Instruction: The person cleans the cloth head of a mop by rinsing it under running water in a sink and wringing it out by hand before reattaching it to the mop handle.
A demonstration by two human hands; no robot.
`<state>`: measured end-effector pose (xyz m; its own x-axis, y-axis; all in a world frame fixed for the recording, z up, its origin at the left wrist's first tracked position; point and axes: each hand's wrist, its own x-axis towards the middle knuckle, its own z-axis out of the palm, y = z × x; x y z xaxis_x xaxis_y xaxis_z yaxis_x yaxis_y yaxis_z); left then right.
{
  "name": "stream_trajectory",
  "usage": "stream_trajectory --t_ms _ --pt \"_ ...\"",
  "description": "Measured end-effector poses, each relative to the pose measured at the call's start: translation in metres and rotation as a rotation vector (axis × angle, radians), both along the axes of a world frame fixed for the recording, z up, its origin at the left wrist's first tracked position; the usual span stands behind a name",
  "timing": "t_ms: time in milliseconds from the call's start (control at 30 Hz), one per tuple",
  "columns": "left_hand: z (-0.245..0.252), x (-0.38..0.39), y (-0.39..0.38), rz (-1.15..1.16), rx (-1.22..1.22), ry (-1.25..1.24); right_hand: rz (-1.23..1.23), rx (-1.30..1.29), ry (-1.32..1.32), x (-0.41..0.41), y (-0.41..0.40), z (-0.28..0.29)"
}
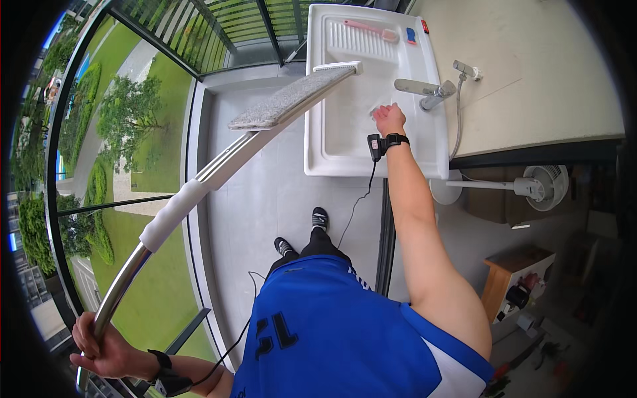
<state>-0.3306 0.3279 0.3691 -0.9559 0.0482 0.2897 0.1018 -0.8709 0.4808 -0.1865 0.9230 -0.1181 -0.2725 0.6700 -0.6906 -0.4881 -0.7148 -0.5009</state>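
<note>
My left hand (107, 346) grips the shiny metal pole (123, 283) of a flat mop at the lower left. A white sleeve (174, 216) sits farther up the pole. The mop's grey pad (293, 99) lies folded along the shaft, and its white plastic end piece (338, 67) reaches over the left side of a white laundry sink (315, 154). Inside the basin, my right hand (389, 119) is low by the drain (373, 111), below the faucet (438, 94). Its fingers are curled, and whether they hold anything is hidden.
A pink-handled brush (371, 30) and a small blue-and-red item (411, 36) lie at the sink's far end, by the ribbed washboard (366, 45). Glass panels (149, 124) line the left. A wall (522, 74) and a white fan (542, 186) are on the right. Cables hang from both wrists.
</note>
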Motion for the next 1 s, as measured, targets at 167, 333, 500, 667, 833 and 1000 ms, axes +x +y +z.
stream_trajectory --t_ms 167,333,500,667,833,1000 --pt "0.000 -0.001 -0.003 0.020 -0.019 -0.003 -0.082 0.231 0.425 -0.001 0.014 0.017" --pt "-0.009 -0.005 0.007 -0.002 0.007 0.004 0.068 -0.025 0.103 0.003 0.005 0.000" --pt "-0.012 -0.006 0.003 -0.022 0.014 0.000 0.038 0.054 -0.185 0.049 -0.012 0.013" --pt "-0.013 -0.008 -0.001 -0.084 0.029 -0.030 -0.243 0.442 -0.398 0.088 0.025 0.069" --pt "-0.015 -0.010 -0.001 -0.053 -0.030 -0.020 -0.442 0.625 -0.616 0.092 0.035 0.122" --pt "-0.019 -0.015 -0.004 -0.091 -0.010 -0.006 -0.411 0.980 -1.059 0.096 0.050 0.109"
